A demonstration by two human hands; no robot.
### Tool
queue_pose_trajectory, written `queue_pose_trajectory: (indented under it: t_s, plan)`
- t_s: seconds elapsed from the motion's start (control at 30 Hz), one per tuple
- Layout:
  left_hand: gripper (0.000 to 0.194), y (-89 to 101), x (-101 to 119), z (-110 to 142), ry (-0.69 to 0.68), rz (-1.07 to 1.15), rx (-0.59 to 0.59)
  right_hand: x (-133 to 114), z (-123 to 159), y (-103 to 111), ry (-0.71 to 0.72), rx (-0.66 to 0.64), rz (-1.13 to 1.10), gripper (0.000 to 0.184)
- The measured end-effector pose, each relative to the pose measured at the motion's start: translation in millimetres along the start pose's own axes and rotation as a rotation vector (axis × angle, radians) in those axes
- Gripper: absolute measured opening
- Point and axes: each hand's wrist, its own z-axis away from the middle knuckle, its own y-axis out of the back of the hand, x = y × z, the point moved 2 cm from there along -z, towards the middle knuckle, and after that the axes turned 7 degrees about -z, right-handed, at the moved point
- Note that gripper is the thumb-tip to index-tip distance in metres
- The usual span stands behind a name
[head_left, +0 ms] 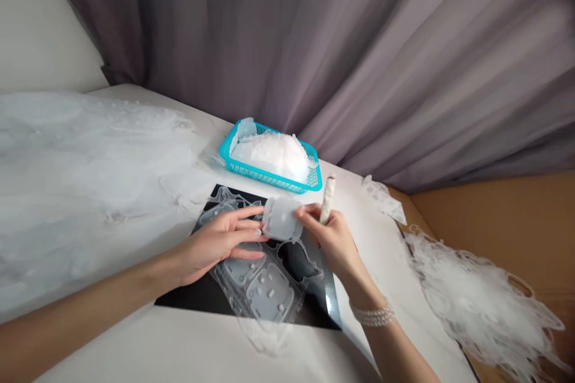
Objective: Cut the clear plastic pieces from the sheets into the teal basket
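Right hand (331, 239) has a narrow grip: thumb and finger pinch the right edge of a small frosted translucent plastic piece with rounded corners (284, 219), held above the tabletop (126, 350). Same hand also carries a slim off-white stick, pen-like, with a dark reddish tip (327, 198); its lower end is hidden in the fingers. Left hand (222, 245): fingers straight and spread, tips at the piece's left edge; thumb out of sight, so can't tell if that grip pinches anything

Below the hands, a clear moulded plastic sheet with rounded panels and small raised bumps (269, 293) lies on a flat black mat (193, 293), partly covered by left hand and piece; its near end overhangs the mat and fades into the white surface, outline hard to trace. Mat's right side mostly behind right forearm and glossy film

Turquoise plastic lattice basket (269, 179) sits beyond, heaped with white material (274, 152), overexposed, single items unreadable. Large whitish translucent heap (81, 191) at left, blurry, cut off by frame. Stringy clear plastic scraps (480, 287) at right, over brown cardboard (494, 203), also cut off
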Motion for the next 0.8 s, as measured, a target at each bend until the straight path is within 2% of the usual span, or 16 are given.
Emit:
queue_pose_trajectory:
  t_s: [0.1, 0.13, 0.17, 0.27, 0.37, 0.47, 0.6, 0.7, 0.8]
  plan:
    - [0.053, 9.3, 7.3, 0.7, -0.096, -0.073, 0.125, -25.8, -46.3, 24.0, 0.341, 0.417, 0.401, 0.034]
    - [0.052, 11.9, 9.3, 1.0, -0.118, -0.095, 0.147, -33.3, -63.5, 28.9, 0.413, 0.521, 0.551, 0.032]
    - [0.05, 13.8, 11.0, 1.1, -0.132, -0.114, 0.157, -38.2, -81.4, 31.2, 0.44, 0.554, 0.618, 0.03]
    - [0.048, 16.0, 13.2, 0.7, -0.149, -0.18, 0.17, -39.6, -128.7, 24.8, 0.426, 0.462, 0.707, 0.023]
    - [0.046, 16.0, 14.2, -0.6, -0.175, -0.283, 0.179, -29.4, -148.4, 15.0, 0.394, 0.332, 0.761, 0.023]
    - [0.041, 20.0, 16.0, -3.2, -0.28, -0.481, 0.235, -19.8, -134.4, 23.6, 0.371, 0.305, 0.782, 0.035]
    - [0.041, 34.3, 11.1, -11.9, -0.387, -0.932, 0.37, -4.5, -80.9, 54.7, 0.275, 0.271, 0.784, 0.046]
    - [0.043, 44.6, 1.1, -21.6, -0.479, -1.242, 0.411, 16.8, -32.7, 67.3, 0.155, 0.128, 0.763, 0.043]
    - [0.044, 51.5, -8.7, -30.3, -0.509, -1.327, 0.377, 39.8, 9.3, 63.8, 0.052, -0.022, 0.716, 0.04]
